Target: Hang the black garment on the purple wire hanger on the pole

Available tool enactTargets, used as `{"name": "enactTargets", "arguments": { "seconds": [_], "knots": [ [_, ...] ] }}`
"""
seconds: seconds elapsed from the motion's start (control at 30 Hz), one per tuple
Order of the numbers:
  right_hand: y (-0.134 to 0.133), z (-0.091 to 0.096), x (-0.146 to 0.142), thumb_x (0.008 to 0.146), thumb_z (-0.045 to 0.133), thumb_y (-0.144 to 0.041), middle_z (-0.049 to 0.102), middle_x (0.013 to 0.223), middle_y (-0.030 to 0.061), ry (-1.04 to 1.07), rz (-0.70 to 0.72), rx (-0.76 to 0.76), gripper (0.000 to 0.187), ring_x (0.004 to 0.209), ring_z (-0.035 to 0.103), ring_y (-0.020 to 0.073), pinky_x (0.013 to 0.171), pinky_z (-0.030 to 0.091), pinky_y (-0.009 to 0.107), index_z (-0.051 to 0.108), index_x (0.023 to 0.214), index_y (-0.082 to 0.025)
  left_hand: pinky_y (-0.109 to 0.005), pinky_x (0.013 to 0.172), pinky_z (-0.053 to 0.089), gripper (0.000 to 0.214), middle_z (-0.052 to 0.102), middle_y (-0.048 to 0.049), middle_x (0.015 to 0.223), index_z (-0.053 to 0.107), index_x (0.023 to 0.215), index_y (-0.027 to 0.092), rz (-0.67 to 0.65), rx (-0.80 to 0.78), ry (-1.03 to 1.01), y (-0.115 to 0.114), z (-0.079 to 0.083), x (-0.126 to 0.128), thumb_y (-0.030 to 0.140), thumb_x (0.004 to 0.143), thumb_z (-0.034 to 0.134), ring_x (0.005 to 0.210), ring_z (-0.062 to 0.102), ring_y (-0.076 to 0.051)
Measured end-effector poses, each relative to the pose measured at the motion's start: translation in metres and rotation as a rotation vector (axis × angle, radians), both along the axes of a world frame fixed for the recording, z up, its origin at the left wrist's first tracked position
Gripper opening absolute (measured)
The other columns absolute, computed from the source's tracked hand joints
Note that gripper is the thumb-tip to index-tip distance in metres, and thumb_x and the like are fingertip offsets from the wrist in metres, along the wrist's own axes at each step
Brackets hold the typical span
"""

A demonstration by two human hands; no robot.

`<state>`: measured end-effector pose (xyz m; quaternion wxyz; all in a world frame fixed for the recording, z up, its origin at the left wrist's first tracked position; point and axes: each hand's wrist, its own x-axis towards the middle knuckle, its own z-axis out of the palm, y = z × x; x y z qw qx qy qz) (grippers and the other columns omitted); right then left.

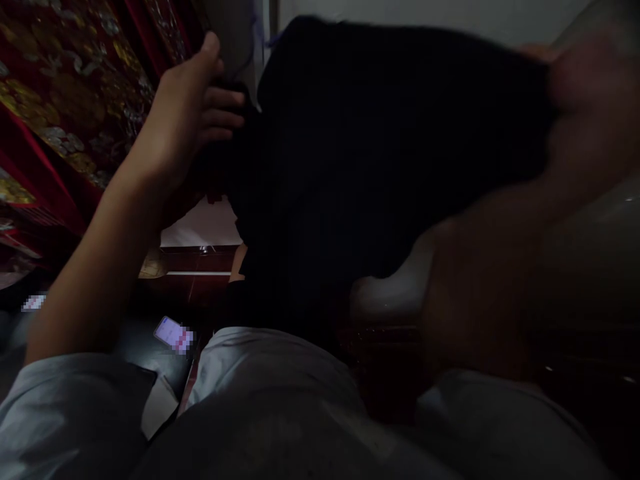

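A large black cloth (pixel 380 147), perhaps a garment, is spread across the middle of the view between my hands. At its upper right edge is my right hand (pixel 585 87), blurred, closed on the cloth with some fingertips showing behind the top edge. My left hand (pixel 187 110) is at the cloth's left side, back toward me, thumb raised and fingers stretched out apart. Its fingers lie against dark fabric; the palm is hidden. Folds and the cloth's exact shape are lost in the dimness. The lower part hangs down near my lap.
Light grey clothing (pixel 280 400) covers my lap. A lit phone (pixel 173 333) lies on a dark surface at lower left. Red and gold patterned fabric (pixel 75 87) hangs at upper left. A pale wall (pixel 425 13) stands behind. Reddish floor tiles (pixel 200 283) show below.
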<state>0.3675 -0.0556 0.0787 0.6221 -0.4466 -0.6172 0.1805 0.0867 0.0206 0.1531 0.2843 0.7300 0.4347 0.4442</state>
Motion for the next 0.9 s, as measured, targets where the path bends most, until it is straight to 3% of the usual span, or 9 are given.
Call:
{"name": "enactTargets", "arguments": {
  "seconds": [0.07,0.1,0.17,0.23,0.37,0.53,0.73,0.8,0.9],
  "knots": [
    [-0.028,-0.004,-0.02,0.086,0.061,-0.063,0.066,0.128,-0.0043,-0.195,0.239,-0.009,0.039,0.134,0.057,0.0363,0.089,0.057,0.044,0.07,0.117,-0.041,-0.049,0.094,0.051,0.058,0.064,-0.0088,0.119,0.044,0.143,0.015,-0.014,-0.213,-0.031,-0.016,0.004,0.003,0.055,0.109,0.019,0.121,0.067,-0.027],
    [-0.037,-0.006,-0.031,0.078,0.078,-0.054,0.069,0.123,-0.0047,-0.329,0.43,-0.051,0.041,0.122,0.066,0.0333,0.088,0.058,0.042,0.072,0.117,-0.042,-0.047,0.094,0.049,0.055,0.063,-0.0084,0.118,0.041,0.145,0.011,-0.023,-0.297,-0.057,-0.023,0.004,0.003,0.045,0.111,0.015,0.123,0.067,-0.024],
    [-0.047,-0.012,-0.051,0.076,0.083,-0.046,0.072,0.123,-0.0025,-0.682,0.98,-0.205,0.053,0.112,0.07,0.0272,0.09,0.059,0.037,0.069,0.127,-0.041,-0.036,0.089,0.05,0.041,0.064,-0.007,0.116,0.044,0.14,0.007,-0.03,-0.394,-0.134,-0.037,0.0,-0.003,0.026,0.107,0.029,0.105,0.072,-0.015],
    [-0.045,-0.018,-0.064,0.083,0.078,-0.047,0.074,0.121,0.0046,-0.887,1.25,-0.335,0.054,0.106,0.072,0.0247,0.088,0.058,0.034,0.068,0.133,-0.03,-0.022,0.069,0.049,0.047,0.068,-0.0065,0.117,0.05,0.134,0.011,-0.005,-0.426,-0.166,-0.051,-0.009,-0.016,0.012,0.087,0.053,0.069,0.065,-0.005],
    [-0.017,-0.019,-0.058,0.092,0.069,-0.05,0.075,0.115,0.0081,-0.82,1.067,-0.347,0.047,0.101,0.071,0.0233,0.088,0.056,0.034,0.07,0.13,-0.023,-0.015,0.039,0.024,0.058,0.073,-0.0053,0.104,0.059,0.124,0.022,0.066,-0.372,-0.011,-0.08,-0.024,-0.047,0.012,0.066,0.058,0.041,0.032,-0.001],
    [0.025,-0.016,-0.036,0.094,0.067,-0.042,0.065,0.133,0.0053,-0.438,0.475,-0.048,0.042,0.121,0.062,0.0262,0.098,0.054,0.04,0.065,0.134,-0.032,-0.014,0.04,0.028,0.042,0.073,-0.0017,0.078,0.068,0.112,0.026,0.053,-0.288,0.234,-0.102,-0.008,-0.064,0.02,0.071,0.057,0.047,0.051,-0.008],
    [0.052,-0.041,-0.042,0.09,0.065,-0.062,0.066,0.075,0.0017,-0.328,0.889,-0.407,0.043,0.068,0.061,0.0147,0.059,0.049,0.027,0.073,0.085,-0.02,-0.027,0.058,0.051,0.044,0.07,-0.0009,0.079,0.061,0.117,0.02,0.092,0.022,0.274,-0.064,-0.008,-0.055,0.023,0.073,0.058,0.058,0.062,-0.014],
    [0.062,-0.042,-0.041,0.085,0.071,-0.064,0.061,0.065,-0.0008,-0.168,0.829,-0.444,0.045,0.057,0.054,0.0114,0.05,0.042,0.024,0.069,0.077,-0.019,-0.038,0.077,0.058,0.045,0.07,-0.0041,0.09,0.06,0.12,0.015,0.196,0.238,0.352,-0.038,-0.019,-0.056,0.022,0.075,0.06,0.074,0.066,-0.018],
    [0.084,-0.029,-0.038,0.086,0.077,-0.052,0.063,0.065,-0.0022,0.03,0.642,-0.411,0.035,0.056,0.053,0.0089,0.052,0.041,0.022,0.069,0.079,-0.019,-0.05,0.109,0.045,0.049,0.064,-0.0126,0.122,0.055,0.128,0.014,0.367,0.548,0.509,-0.009,-0.036,-0.055,0.022,0.082,0.068,0.116,0.06,-0.03]
  ]
}}
